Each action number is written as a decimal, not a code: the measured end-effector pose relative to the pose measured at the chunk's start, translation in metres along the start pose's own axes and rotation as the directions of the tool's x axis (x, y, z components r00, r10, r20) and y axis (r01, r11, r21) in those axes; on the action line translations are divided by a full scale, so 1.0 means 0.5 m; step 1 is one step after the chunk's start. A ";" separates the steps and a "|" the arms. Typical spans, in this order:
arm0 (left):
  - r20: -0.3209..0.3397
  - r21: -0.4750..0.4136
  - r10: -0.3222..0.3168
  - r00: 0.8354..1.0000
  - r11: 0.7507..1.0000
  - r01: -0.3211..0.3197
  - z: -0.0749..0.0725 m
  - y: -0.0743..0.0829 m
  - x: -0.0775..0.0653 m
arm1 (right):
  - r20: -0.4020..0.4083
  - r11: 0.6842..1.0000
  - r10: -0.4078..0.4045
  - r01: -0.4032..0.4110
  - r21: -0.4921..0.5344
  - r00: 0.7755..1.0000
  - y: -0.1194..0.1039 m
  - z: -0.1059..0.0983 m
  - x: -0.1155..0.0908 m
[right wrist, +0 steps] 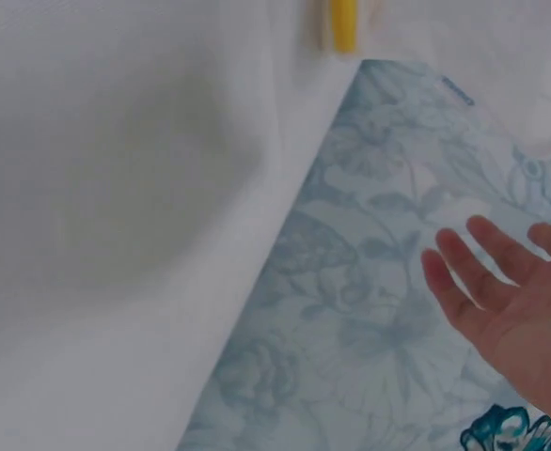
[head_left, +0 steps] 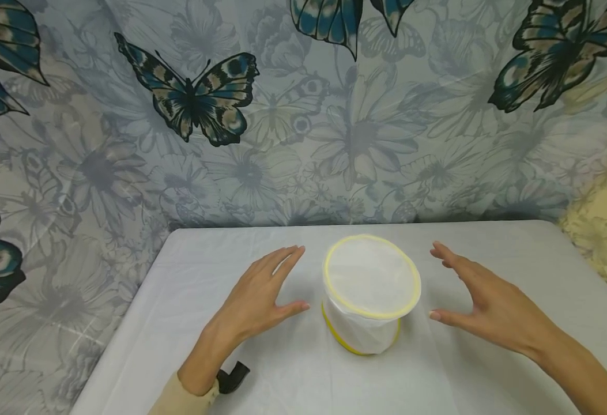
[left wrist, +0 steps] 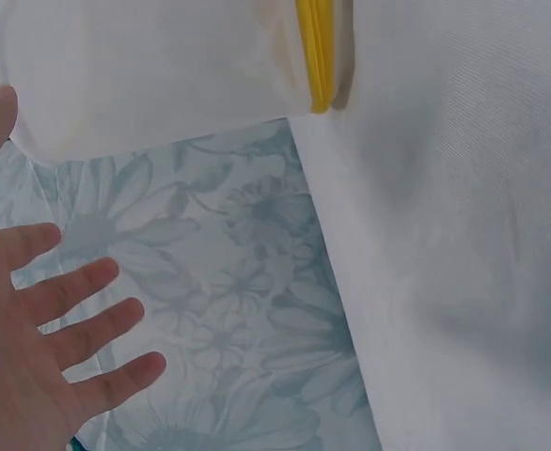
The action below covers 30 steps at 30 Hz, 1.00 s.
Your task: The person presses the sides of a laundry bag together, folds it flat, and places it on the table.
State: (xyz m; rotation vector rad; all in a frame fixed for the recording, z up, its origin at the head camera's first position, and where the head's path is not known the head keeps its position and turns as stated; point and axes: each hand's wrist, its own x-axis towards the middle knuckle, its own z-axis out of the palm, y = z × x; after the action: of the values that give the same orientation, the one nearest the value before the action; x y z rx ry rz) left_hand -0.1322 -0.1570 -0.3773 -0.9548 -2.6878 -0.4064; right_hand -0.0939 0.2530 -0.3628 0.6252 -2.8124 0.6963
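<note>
A white cylindrical fabric bag with yellow piping (head_left: 373,276) stands on end on the white-covered table (head_left: 261,374). Its round top faces up, and the side sags slightly above the yellow bottom ring. To its left, my left hand (head_left: 253,300) is held with fingers extended and thumb spread, apart from the bag. My right hand (head_left: 505,305) mirrors it on the other side, fingers loosely straight and holding nothing. In the left wrist view the thumb overlaps the edge of the bag (left wrist: 163,75). A small dark tag (right wrist: 459,91) shows on the bag's side in the right wrist view.
Grey-blue cloth with flowers and large butterflies (head_left: 194,98) hangs behind the table's far edge. Yellowish patterned fabric (head_left: 604,230) borders the right side. A black strap piece (head_left: 233,377) sticks out at my left wrist, by a beige sleeve (head_left: 186,397).
</note>
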 end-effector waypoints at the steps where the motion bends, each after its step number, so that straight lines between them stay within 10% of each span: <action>1: -0.009 -0.007 0.007 1.000 1.000 -0.007 -0.001 0.002 0.002 | -0.011 1.000 -0.009 0.009 0.000 1.000 -0.002 0.000 0.001; 30: -0.179 -0.217 0.217 0.959 0.942 -0.254 0.002 0.040 0.065 | -0.036 0.954 -0.232 0.234 0.187 0.972 -0.026 0.016 0.052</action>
State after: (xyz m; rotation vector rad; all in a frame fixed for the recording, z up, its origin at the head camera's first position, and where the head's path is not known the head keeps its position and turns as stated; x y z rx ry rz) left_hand -0.1437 -0.1231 -0.3640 -1.2426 -2.3866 -0.7308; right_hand -0.1122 0.2293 -0.3578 0.9620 -2.6176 0.9224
